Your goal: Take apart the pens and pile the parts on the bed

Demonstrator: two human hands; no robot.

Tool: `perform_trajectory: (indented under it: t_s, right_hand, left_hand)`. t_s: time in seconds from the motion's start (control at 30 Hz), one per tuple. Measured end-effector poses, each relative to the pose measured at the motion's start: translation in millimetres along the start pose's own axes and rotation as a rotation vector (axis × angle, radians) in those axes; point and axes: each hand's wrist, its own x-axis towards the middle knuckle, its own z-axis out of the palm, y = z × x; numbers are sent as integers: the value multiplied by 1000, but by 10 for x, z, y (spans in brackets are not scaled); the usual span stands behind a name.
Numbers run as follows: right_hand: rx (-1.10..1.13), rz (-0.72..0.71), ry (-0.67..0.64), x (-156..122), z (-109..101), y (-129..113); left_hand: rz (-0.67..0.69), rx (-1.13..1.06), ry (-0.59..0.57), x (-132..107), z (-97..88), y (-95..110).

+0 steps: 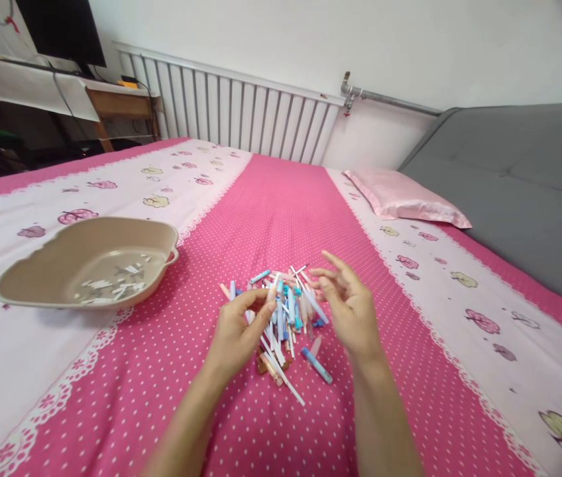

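A pile of small pen-like sticks (288, 315), blue, white and pink, lies on the pink dotted bedspread (271, 218). My left hand (238, 331) hovers at the pile's left side, thumb and fingers pinched on a small white stick. My right hand (348, 305) is at the pile's right side, fingers spread and loosely curled, with nothing clearly in it. A beige tray (22, 281) on the left holds several small white pieces (114, 281).
A pink pillow (405, 199) lies at the far right by a grey sofa (519, 185). A white radiator (241, 112) runs along the wall. A wooden chair (122, 109) and a desk stand at the far left.
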Motion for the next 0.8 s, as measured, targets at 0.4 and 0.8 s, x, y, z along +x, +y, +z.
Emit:
perform_trajectory:
  t_s: [0.4,0.8]
  right_hand:
    - [-558,356,-125,117,-168,456]
    - [-856,339,-73,116,-154,502]
  left_hand:
    - [-104,-38,61,21,-26,-25]
    - [-134,-43,88,33,-41,-68]
